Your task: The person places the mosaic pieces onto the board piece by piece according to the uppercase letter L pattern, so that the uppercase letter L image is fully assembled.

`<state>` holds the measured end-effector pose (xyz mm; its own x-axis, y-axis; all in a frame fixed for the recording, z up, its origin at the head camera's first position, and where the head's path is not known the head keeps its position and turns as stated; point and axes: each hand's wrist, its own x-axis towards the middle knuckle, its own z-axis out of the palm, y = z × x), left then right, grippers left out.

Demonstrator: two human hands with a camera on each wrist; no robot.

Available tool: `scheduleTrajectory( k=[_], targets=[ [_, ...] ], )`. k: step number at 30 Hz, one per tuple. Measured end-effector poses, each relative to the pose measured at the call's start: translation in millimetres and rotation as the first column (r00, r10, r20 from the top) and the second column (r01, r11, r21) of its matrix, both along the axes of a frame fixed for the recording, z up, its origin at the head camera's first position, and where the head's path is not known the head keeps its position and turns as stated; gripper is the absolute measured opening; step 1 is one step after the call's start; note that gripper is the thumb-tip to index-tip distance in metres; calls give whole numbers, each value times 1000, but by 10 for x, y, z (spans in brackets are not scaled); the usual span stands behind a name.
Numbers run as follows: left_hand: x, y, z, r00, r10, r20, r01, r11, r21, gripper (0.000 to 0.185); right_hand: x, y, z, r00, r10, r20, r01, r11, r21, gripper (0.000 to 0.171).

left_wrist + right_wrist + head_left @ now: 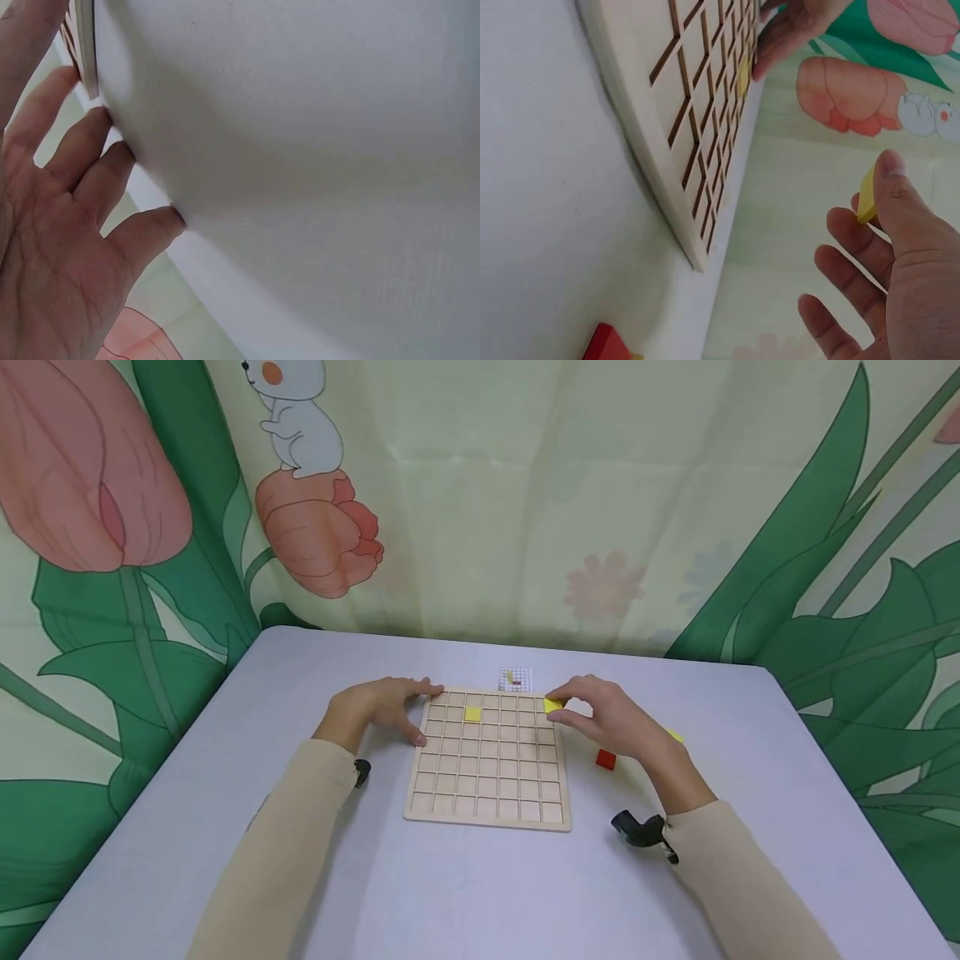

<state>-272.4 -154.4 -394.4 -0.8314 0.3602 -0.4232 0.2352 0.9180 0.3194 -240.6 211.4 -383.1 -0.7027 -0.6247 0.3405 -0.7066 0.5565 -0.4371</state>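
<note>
Yellow tile (552, 705), pinched by the fingers of the right hand (609, 714), is at the far right corner of the board (487, 766), toward the bench's (465, 893) far edge. The left hand (381, 705), fingers spread, touches the board's left edge. One second tile (472, 714) sits within the board; a red tile (606, 759) lies right of it.

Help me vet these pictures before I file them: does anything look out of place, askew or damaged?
Nothing clearly stands out. The board looks intact, and the yellow tile on it sits squarely. The red piece lies at an angle on the table beside the board, but that seems ordinary.
</note>
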Motion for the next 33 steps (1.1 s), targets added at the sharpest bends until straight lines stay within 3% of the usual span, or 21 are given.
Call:
scheduleTrajectory(
  k=[5, 11, 19, 25, 33],
  targets=[
    [-18, -46, 14, 1000, -4, -12, 4, 1000, 12, 99, -53, -157, 99, 1000, -17, 17, 17, 1000, 1, 29],
    [-23, -120, 5, 1000, 10, -13, -9, 1000, 29, 100, -99, -381, 174, 999, 46, 28, -45, 999, -20, 29],
    [-2, -91, 38, 1000, 4, -13, -3, 999, 36, 99, -124, -529, 116, 996, 72, 45, -70, 996, -47, 28],
    [10, -71, 21, 1000, 6, -9, -6, 999, 40, 98, -126, -621, 88, 996, 63, 65, -61, 998, -25, 27],
    [25, -35, -23, 1000, 10, -5, -10, 1000, 27, 98, -121, -774, -15, 991, 77, 109, -70, 995, -68, 27]
  ],
)
